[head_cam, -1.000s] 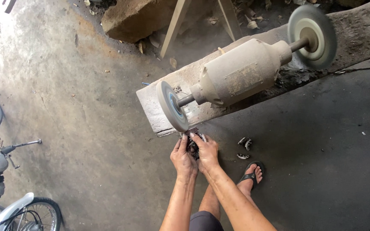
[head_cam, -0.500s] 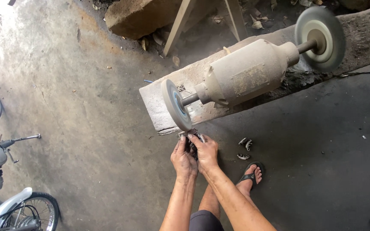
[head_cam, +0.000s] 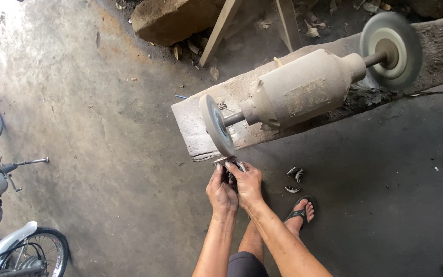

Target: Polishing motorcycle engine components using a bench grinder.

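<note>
Both hands, L [head_cam: 221,192] & R [head_cam: 247,182], stay clamped on 1 small metal part [head_cam: 227,163], unchanged vs 0.5 s ago, pressed to grinding wheel [head_cam: 216,125]; grinding ongoing.

Both forearms are bare to the bottom edge of the view, with no sleeves, watch or gloves showing. The left hand [head_cam: 221,192] and right hand [head_cam: 248,183] carry no rings that can be made out. Dark grey shorts [head_cam: 244,264] cover the thigh. One foot wears a black flip-flop sandal [head_cam: 298,213] with a thong strap, toes uncovered.
</note>
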